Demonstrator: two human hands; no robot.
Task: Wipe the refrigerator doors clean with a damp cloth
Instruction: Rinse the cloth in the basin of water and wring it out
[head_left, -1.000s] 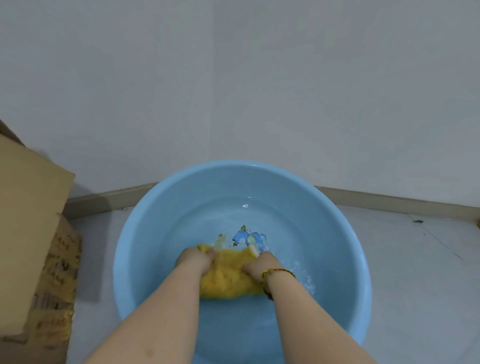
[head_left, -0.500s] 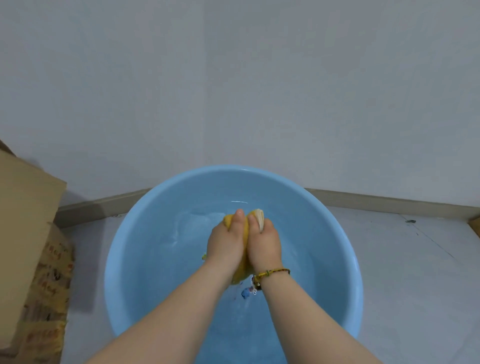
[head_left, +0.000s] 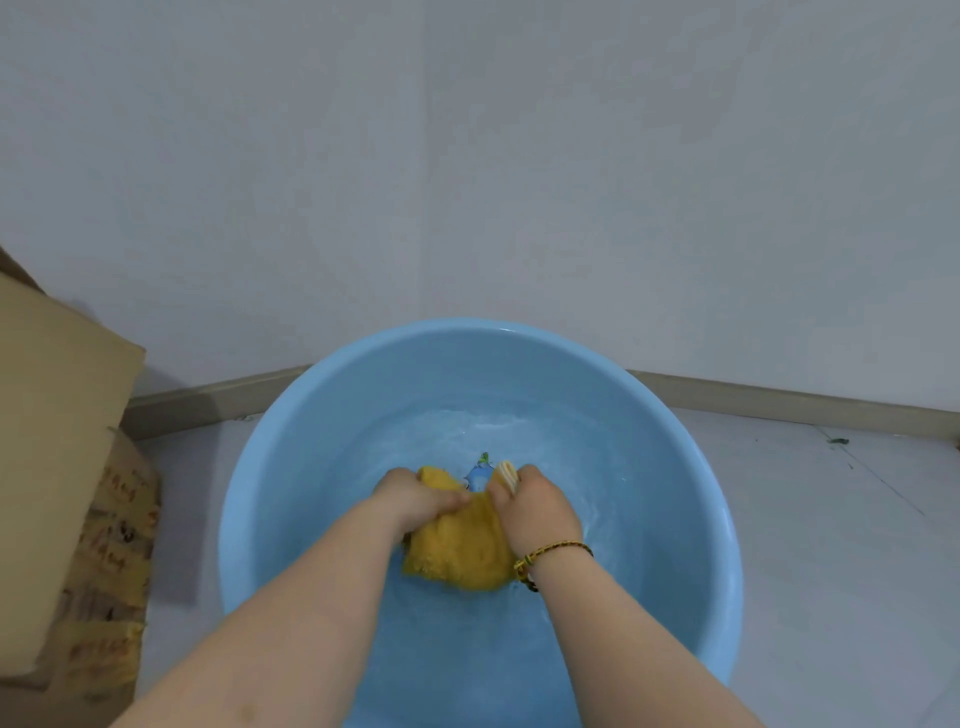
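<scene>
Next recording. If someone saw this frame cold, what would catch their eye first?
A large light-blue basin on the floor fills the lower middle of the view and holds shallow water. At its centre the left hand and the right hand both grip a yellow cloth, bunched between them in the water. A cardboard box stands at the left edge.
</scene>
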